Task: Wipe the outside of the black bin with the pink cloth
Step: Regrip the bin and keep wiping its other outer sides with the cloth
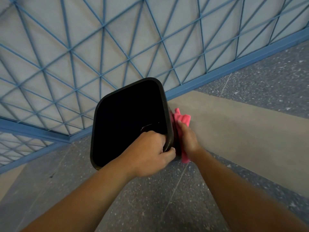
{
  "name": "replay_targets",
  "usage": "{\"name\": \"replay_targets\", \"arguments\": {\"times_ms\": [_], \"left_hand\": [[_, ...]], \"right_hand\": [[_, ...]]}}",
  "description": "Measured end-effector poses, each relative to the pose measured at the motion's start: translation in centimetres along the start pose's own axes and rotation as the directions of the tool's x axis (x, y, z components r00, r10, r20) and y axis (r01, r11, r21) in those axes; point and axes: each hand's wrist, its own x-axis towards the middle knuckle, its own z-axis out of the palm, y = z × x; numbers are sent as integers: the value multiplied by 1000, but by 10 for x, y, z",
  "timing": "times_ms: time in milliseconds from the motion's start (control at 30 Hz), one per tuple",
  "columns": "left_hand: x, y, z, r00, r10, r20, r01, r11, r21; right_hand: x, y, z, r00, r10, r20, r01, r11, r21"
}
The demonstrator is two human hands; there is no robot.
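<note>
Standing over the floor (175, 198), a person works with both bare arms stretched forward and down. The black bin (128, 121) is between the two hands, with its open mouth turned up toward the person, so that mainly the dark inside and the rounded rim are visible. It is close to a blue metal grille (83, 52), which runs along the far side and turns a corner at the left.

The left hand (150, 154) holds the bin at the near right corner of the rim: the fingers are curled over the edge into the inside and the thumb lies on the outside, so this grip is closed firmly on the rim.

The right hand (188, 139) is just beside the bin, on its right outer wall. It keeps the pink cloth (181, 118) between the palm and the wall. The fingers look rather straight and pressed flat on the cloth, though the hand is a little blurred and I cannot say this with full certainty. The cloth touches the outside of the bin; one bunched end stands out beyond the fingertips and another end hangs out below the wrist.

The floor under the bin is grey speckled stone, and a paler, smooth grey band (242, 131) crosses it on the right side.
</note>
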Motion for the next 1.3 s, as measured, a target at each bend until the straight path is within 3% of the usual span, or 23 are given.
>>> {"name": "replay_targets", "arguments": {"times_ms": [133, 433, 600, 700, 833, 1000, 1200, 1300], "left_hand": [[1, -3, 0, 1000, 12, 12, -12, 1000, 4], [1, -3, -1, 1000, -6, 0, 6, 1000, 6], [2, -4, 0, 1000, 11, -4, -10, 1000, 17], [2, -5, 0, 1000, 12, 1, -12, 1000, 27], [1, -2, 0, 1000, 21, -10, -21, 999, 33], [2, -4, 0, 999, 42, -14, -41, 999, 36], [1, -2, 0, 997, 63, -34, -62, 997, 53], [0, -2, -1, 997, 67, -35, -66, 997, 35]], "right_hand": [[-37, -30, 25, 999, -36, -27, 34, 996, -88], [-13, -33, 14, 999, -34, 41, 34, 999, -18], [-16, -27, 28, 997, -60, -51, 51, 985, -166], [-5, -36, 27, 994, -18, -111, 1, 988, -153], [-7, -33, 21, 995, 50, -84, -61, 990, -127], [-54, -31, 31, 996, -68, -51, 57, 980, -192], [11, -31, 29, 997, -69, -36, 61, 981, -182], [30, -25, 22, 993, -80, 82, 85, 994, -63]]}}
